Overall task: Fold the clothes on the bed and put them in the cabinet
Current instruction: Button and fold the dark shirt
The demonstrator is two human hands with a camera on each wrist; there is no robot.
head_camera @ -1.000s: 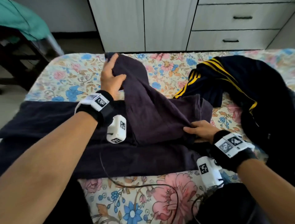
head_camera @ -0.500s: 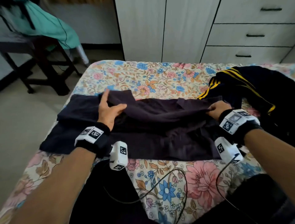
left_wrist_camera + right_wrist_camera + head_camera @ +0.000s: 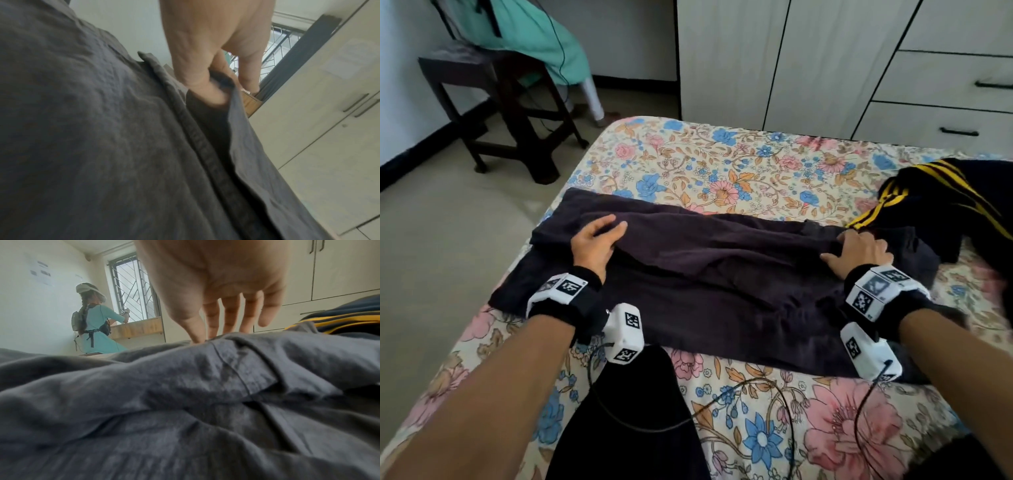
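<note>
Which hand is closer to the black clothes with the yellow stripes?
Right. The right hand rests on the dark shirt just beside the striped clothes. The left hand grips the shirt's far end, across the bed from them.

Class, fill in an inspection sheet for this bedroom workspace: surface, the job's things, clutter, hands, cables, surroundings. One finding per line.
Surface: bed with floral sheet.
Job's things: dark purple garment spread flat, partly folded; black garment with yellow stripes crumpled at its right; cabinet doors closed.
Clutter: nothing seen.
Hands: left hand pinches a fold of the purple garment; right hand rests on it, fingers straight.
Cables: black cables trail from the wrist cameras across the sheet.
Surroundings: dark wooden chair, teal cloth, window.
</note>
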